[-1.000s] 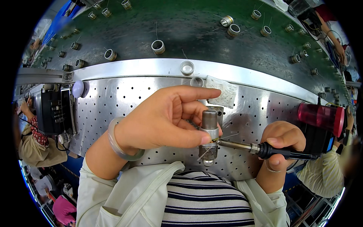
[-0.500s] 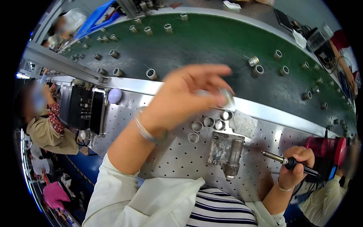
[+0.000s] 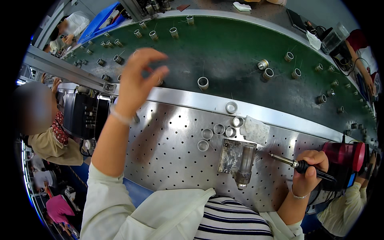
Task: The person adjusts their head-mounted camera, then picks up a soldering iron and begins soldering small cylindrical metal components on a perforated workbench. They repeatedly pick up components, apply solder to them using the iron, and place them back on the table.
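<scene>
noted: left hand point(image 3: 138, 76) spread, nothing seen pinched, over green belt point(image 3: 232, 56); ring point(image 3: 203, 87) on belt to its right, nearer than to right hand point(image 3: 310, 171), wrapped round soldering iron point(image 3: 286, 160), long axis slanting, tip leftward, apart from metal post point(image 3: 247, 158).

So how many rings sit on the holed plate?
5 visible near the block: a front-left ring, one just behind it, a middle one, a right one, a back-right one. The left arm may hide more.
</scene>
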The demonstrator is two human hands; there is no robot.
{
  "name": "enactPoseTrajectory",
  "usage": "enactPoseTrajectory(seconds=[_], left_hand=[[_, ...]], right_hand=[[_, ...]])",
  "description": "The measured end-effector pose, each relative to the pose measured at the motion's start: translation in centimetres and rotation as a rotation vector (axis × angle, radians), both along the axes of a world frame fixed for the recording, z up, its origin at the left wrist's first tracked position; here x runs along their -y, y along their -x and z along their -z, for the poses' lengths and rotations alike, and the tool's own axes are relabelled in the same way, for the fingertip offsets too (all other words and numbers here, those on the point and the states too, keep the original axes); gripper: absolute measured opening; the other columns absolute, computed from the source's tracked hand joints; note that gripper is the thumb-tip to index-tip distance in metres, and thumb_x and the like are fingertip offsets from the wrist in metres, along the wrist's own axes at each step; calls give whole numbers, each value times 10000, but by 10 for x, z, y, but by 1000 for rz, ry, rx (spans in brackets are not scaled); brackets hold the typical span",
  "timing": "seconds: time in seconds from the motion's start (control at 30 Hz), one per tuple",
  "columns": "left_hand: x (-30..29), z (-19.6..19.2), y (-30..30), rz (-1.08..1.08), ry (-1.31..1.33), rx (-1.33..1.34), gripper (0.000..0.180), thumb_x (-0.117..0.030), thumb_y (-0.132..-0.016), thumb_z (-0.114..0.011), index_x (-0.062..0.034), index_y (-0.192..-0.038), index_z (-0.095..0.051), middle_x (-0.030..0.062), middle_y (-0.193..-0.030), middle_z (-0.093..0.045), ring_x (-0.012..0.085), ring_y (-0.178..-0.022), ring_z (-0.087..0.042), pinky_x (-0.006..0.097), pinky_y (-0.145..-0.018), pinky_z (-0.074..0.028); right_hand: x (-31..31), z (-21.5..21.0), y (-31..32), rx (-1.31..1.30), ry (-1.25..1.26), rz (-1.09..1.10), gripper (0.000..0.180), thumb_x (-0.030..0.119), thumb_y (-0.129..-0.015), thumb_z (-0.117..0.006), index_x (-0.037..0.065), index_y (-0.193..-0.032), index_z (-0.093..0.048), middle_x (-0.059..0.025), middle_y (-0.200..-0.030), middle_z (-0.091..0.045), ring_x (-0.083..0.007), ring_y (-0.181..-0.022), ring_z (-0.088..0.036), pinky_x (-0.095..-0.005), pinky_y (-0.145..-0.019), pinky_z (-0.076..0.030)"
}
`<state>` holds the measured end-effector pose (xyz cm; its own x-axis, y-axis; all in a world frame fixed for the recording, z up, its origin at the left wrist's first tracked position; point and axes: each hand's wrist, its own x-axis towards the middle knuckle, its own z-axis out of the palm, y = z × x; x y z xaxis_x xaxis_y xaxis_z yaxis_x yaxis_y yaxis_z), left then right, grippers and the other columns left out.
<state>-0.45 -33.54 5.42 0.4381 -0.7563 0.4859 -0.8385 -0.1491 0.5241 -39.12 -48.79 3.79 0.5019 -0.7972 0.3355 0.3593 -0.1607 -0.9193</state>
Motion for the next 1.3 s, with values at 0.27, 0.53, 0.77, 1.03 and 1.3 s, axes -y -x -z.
enactPoseTrajectory(seconds=[0.27, 0.53, 0.77, 1.03, 1.3], left_hand=[[-21, 5, 95, 469, -299, -73, 152, -53, -679, -742, -112, -803, -675, 41, -1032, -562, 209, -912, -538, 298, -736, -473], [-8, 7, 91, 555, -139, -1065, 101, -8, -743, -726, -7, -840, -698, 71, -1055, -559, 150, -936, -552, 269, -836, -447], [25, 0, 127, 553, -205, -1449, 91, -75, -762, -708, 3, -799, -679, 122, -976, -615, 168, -845, -573, 264, -759, -455], [50, 1, 133, 626, -392, -1484, 383, -110, -725, -760, 26, -1042, -593, 56, -921, -631, 93, -794, -587, 213, -699, -477], [40, -6, 140, 672, -489, -1465, 688, -195, -691, -802, 34, -1275, -518, 65, -1026, -623, 115, -1074, -506, 171, -665, -408]], right_hand=[[-2, -4, 0, -62, -30, -66, 376, 303, -795, -716, 17, -789, -471, -27, -638, -447, -106, -529, -422, -228, -479, -320], [-2, -5, 0, 24, -43, -88, 341, 237, -774, -756, -18, -832, -537, -78, -645, -543, -109, -479, -508, -200, -439, -393], [-6, -8, -4, -1, -43, -103, 310, 234, -786, -730, 5, -788, -521, -38, -616, -499, -99, -454, -461, -217, -417, -353], [-3, -1, 2, 75, -94, -192, 291, 158, -761, -765, -40, -853, -573, -113, -672, -590, -131, -481, -541, -218, -428, -436], [-1, -1, 2, 113, -95, -235, 247, 108, -761, -744, -59, -825, -574, -107, -613, -591, -148, -440, -554, -237, -411, -445]])
